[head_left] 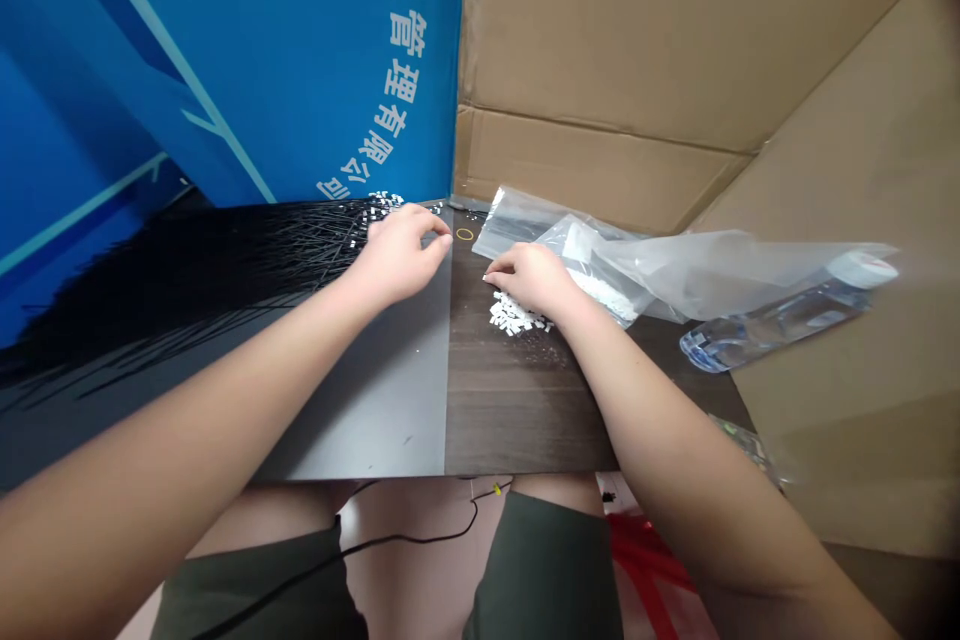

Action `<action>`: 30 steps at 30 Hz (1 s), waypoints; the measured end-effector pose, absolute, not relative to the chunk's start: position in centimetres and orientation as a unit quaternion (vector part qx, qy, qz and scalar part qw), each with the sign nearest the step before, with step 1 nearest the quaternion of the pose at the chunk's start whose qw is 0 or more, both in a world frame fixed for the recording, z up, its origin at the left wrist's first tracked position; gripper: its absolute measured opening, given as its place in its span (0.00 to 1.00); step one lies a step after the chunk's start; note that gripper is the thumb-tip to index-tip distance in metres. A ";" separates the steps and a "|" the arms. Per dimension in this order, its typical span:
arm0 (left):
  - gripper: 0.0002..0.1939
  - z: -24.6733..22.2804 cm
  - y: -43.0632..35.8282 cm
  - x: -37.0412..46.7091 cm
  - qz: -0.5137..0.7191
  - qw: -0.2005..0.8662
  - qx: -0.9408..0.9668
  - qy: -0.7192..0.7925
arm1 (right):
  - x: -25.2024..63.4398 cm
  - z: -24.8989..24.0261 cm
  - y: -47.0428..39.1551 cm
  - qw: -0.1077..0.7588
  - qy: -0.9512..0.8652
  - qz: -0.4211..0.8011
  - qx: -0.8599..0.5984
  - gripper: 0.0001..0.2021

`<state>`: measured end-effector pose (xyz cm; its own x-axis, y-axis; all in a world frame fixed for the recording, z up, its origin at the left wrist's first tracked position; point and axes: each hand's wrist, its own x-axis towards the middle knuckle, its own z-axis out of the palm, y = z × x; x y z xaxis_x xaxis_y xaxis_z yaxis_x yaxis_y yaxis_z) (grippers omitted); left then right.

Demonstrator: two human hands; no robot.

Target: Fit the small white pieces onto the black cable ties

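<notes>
My left hand (409,245) is closed in a pinch above the seam of the table, beside the white-tipped ends of a large bundle of thin black wires (187,265). Whatever lies between those fingertips is too small to make out. On the other side of the seam, my right hand (531,275) pinches a small white plastic piece (486,278) between thumb and forefinger. Just below it, a loose pile of similar white pieces (516,316) lies on the dark wood surface. The right palm partly hides the pile.
Clear plastic bags (600,255), one with white pieces inside, lie behind my right hand. A clear plastic bottle (780,320) lies on its side at the right. A yellow ring (465,234) sits near the back. Cardboard (600,30) and a blue panel (300,40) stand behind the table.
</notes>
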<state>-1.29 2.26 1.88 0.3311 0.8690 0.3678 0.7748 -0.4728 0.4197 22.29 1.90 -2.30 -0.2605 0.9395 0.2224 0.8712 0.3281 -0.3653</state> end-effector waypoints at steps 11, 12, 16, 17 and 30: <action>0.12 -1.7 1.7 -1.1 0.285 0.178 0.812 0.477 | 21.6 -2.5 1.6 0.227 -0.784 0.042 -0.577 0.10; 0.13 -1.6 1.6 -1.1 0.286 0.179 0.810 0.479 | 21.5 -2.5 1.6 0.222 -0.782 0.044 -0.581 0.08; 0.12 -1.4 1.5 -0.8 0.293 0.177 0.817 0.464 | 21.1 -2.7 1.6 0.202 -0.782 0.040 -0.589 0.06; 0.12 -1.4 1.5 -0.8 0.295 0.178 0.818 0.461 | 21.0 -2.7 1.6 0.199 -0.783 0.032 -0.588 0.06; 0.13 -1.7 0.9 -0.2 0.317 0.226 0.795 0.464 | 19.3 -2.5 1.2 0.315 -0.744 0.098 -0.582 0.08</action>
